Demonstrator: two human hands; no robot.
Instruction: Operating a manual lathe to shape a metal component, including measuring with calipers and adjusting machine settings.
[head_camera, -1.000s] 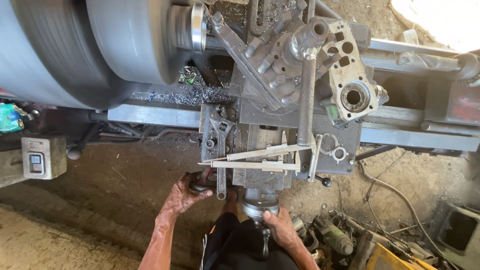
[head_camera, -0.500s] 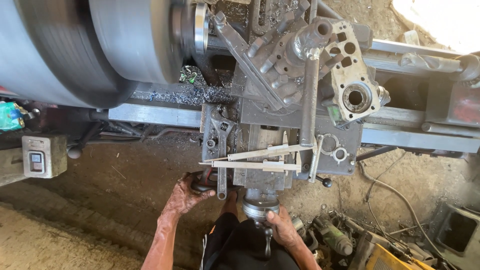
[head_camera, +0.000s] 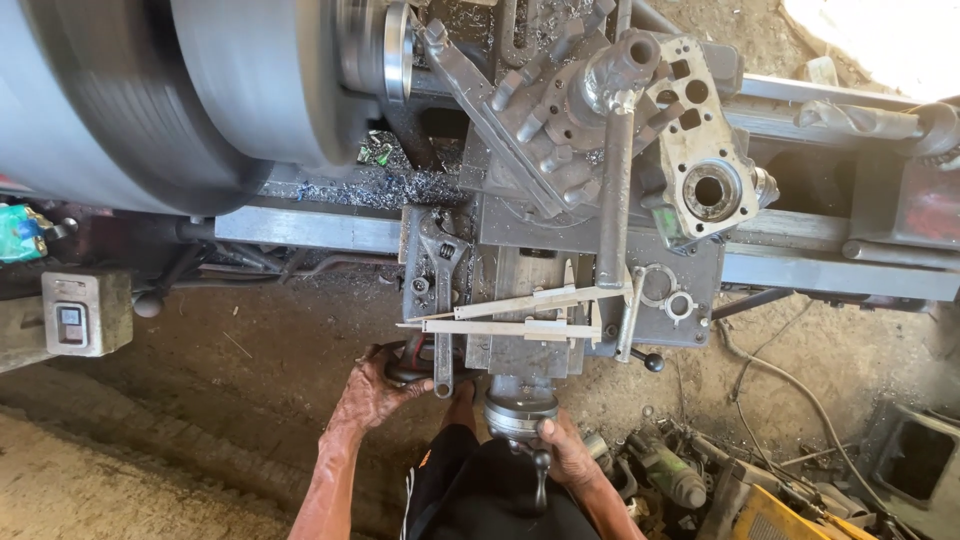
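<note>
I look down on a lathe. My left hand (head_camera: 375, 390) grips the dark carriage handwheel (head_camera: 408, 362) at the front of the apron. My right hand (head_camera: 565, 452) holds the round cross-slide handwheel (head_camera: 520, 412) with its crank handle pointing toward me. On the carriage (head_camera: 530, 270) lie two calipers (head_camera: 510, 315) and an open-end spanner (head_camera: 442, 290). A large grey cylinder (head_camera: 200, 90) spins, blurred, at the upper left. The tool post (head_camera: 560, 120) with a long lever (head_camera: 615, 200) sits close to its right face.
A switch box (head_camera: 85, 312) hangs at the left. Metal chips (head_camera: 370, 185) lie on the lathe bed (head_camera: 310, 228). A grey cast housing (head_camera: 705, 170) rests on the carriage's right. Tools and a yellow object (head_camera: 760, 510) clutter the dirt floor at lower right, with a cable (head_camera: 790, 385).
The view has shifted slightly; the carriage and tool post sit a little further right in frame. Both hands stay on their handwheels with small turning motions.
</note>
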